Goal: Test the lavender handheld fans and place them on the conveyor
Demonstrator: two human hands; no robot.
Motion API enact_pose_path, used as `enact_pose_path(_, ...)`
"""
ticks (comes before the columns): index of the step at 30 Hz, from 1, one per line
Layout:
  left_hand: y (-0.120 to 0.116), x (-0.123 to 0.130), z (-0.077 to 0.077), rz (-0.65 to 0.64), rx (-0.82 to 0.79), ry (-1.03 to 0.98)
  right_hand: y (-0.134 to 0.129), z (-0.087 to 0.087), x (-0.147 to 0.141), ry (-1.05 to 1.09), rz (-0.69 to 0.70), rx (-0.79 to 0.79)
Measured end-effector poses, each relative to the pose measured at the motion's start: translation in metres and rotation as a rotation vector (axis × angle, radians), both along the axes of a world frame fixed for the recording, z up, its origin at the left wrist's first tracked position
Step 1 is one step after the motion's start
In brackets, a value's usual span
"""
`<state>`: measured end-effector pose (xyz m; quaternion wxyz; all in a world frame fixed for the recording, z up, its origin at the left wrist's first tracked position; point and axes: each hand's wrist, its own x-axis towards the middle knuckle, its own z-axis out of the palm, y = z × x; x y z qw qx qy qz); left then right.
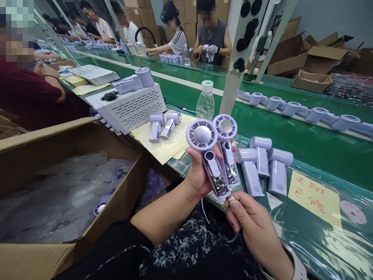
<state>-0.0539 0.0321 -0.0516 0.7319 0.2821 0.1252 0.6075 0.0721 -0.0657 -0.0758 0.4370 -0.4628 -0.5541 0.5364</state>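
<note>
Two lavender handheld fans are gripped side by side in my left hand (198,173), round heads up. The nearer fan (214,171) and the one behind it (230,163) both show bare circuit boards in their handles. My right hand (247,214) pinches a white cable plug (230,199) at the bottom end of the nearer fan. Whether the plug is fully inserted I cannot tell. Part of the white cable (205,212) hangs below my left hand. Right of the held fans, several lavender fans (252,171) stand on the green bench.
A yellow handwritten note (314,196) lies on the bench (294,229). Two fans (163,126) rest on yellow paper beside a grey vented box (136,109). A plastic bottle (205,102) stands behind my hands. An open carton (116,210) is at left; co-workers sit across the green conveyor (180,83).
</note>
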Motion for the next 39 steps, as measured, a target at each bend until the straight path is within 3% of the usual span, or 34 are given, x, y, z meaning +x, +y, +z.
enact_pose_path(5,0.0,0.004,-0.005,0.041,-0.039,0.006,-0.004,-0.005,0.003,0.101,0.074,-0.095)
enact_pose_path(10,-0.001,0.008,-0.008,0.043,-0.053,0.021,-0.004,-0.005,0.006,0.055,0.041,-0.066)
enact_pose_path(15,-0.001,0.008,-0.007,-0.009,-0.013,-0.031,0.0,0.002,0.005,-0.024,0.104,0.032)
enact_pose_path(21,0.0,0.003,-0.006,-0.044,-0.008,-0.064,0.006,0.005,0.003,-0.093,0.017,0.097)
enact_pose_path(29,0.0,0.013,-0.025,0.11,0.121,0.019,-0.001,-0.015,-0.019,0.239,-0.186,-0.147)
enact_pose_path(32,-0.002,0.013,-0.021,0.132,0.053,0.026,0.0,-0.011,-0.013,0.132,-0.115,-0.054)
enact_pose_path(35,-0.002,0.007,-0.01,0.079,-0.068,-0.038,0.002,0.002,-0.003,-0.078,-0.015,0.172)
enact_pose_path(37,-0.002,0.002,-0.003,0.053,-0.14,-0.061,0.003,0.007,0.0,-0.133,-0.025,0.279)
enact_pose_path(39,-0.003,-0.002,0.001,0.057,-0.154,-0.041,0.004,0.008,-0.001,-0.132,-0.09,0.27)
